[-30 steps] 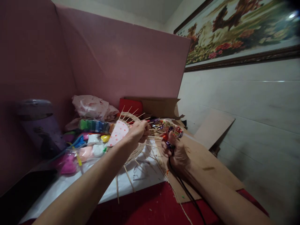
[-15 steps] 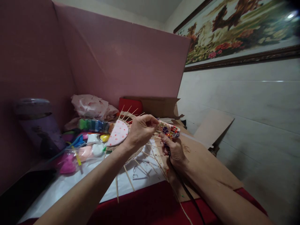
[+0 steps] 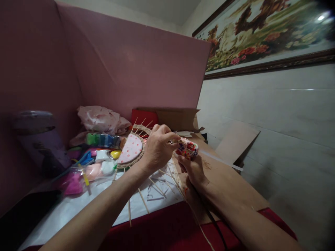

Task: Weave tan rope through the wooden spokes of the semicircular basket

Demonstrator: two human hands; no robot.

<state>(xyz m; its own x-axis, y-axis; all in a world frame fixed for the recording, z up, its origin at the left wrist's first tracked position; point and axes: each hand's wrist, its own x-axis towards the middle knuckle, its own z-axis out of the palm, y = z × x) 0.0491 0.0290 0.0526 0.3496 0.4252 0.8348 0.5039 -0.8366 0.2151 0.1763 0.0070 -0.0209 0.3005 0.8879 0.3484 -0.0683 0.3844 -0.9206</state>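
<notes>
My right hand is wrapped round a glue gun with a colourful, flower-decorated body. Its black cord trails down below my wrist. My left hand is closed, thumb and fingertips together at the gun's front end. Whatever lies between those fingers is too small to make out. Behind and left of my left hand stands a round woven piece with thin sticks poking out around it. A pale half-round pad with red dots covers part of it.
Bags of coloured clay crowd the left side, beside a purple tumbler. Loose sticks lie over white paper. Cardboard spreads under my right arm, and a pink panel rises behind.
The glue gun has tilted and turned in my right hand, and its front now meets my left fingertips. My left hand has turned slightly, its knuckles higher. The view has shifted a little.
</notes>
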